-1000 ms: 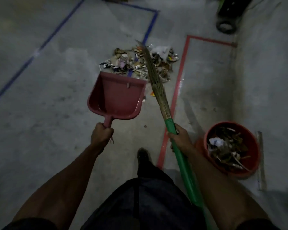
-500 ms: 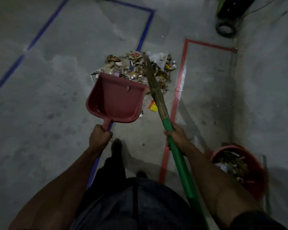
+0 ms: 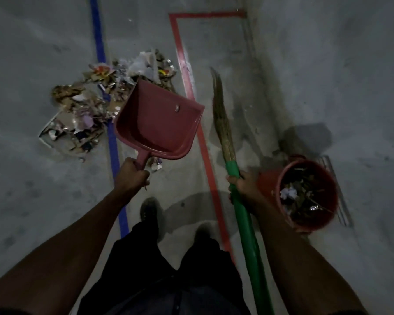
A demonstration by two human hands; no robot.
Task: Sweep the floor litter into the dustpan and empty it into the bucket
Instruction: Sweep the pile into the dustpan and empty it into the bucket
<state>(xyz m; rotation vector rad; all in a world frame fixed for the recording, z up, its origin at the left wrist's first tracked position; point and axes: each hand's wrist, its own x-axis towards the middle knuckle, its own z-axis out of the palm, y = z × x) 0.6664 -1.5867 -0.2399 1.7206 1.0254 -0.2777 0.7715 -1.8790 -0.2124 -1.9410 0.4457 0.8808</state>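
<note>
1. Where the dim grey concrete floor [image 3: 43, 189] spreads across the scene, a blue tape line [image 3: 110, 137] and a red tape line [image 3: 205, 155] run from far to near along it; the person's dark-trousered legs stand between the two at the near edge.
2. The scattered pile of paper and foil litter [image 3: 84, 110] lies far left, across the blue line.
3. The red round plastic bucket [image 3: 305, 219] stands near right on the floor, scraps inside it.
4. The green-handled straw broom [image 3: 223, 128] points far, bristles right of the red line.
5. The dusky red plastic dustpan [image 3: 157, 123] is held over the litter's right edge.
6. The left hand [image 3: 130, 176] is curled round the dustpan's handle; the right hand [image 3: 243, 185] is wrapped round the broom's green handle, just left of the bucket.
</note>
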